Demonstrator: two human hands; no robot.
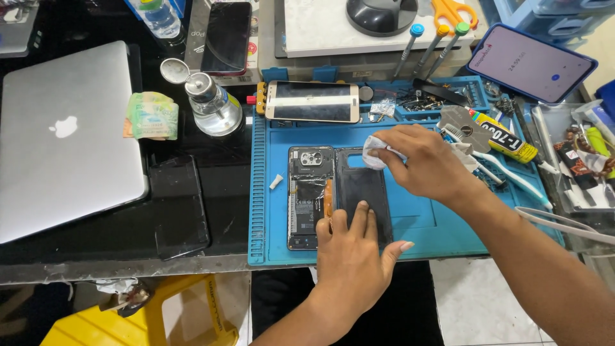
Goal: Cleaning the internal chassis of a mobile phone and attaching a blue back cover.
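On a dark workbench, a blue mat (410, 221) is laid out beside a closed laptop (64, 134) at nine o'clock. At the mat's centre lies a black back cover (362, 192), inner side up, long axis running twelve to six. It is pressed flat by the left hand (352, 256). A white wad (373, 152) is pinched in the right hand (426, 163) at the cover's twelve o'clock end. An opened phone (310, 195) lies alongside.
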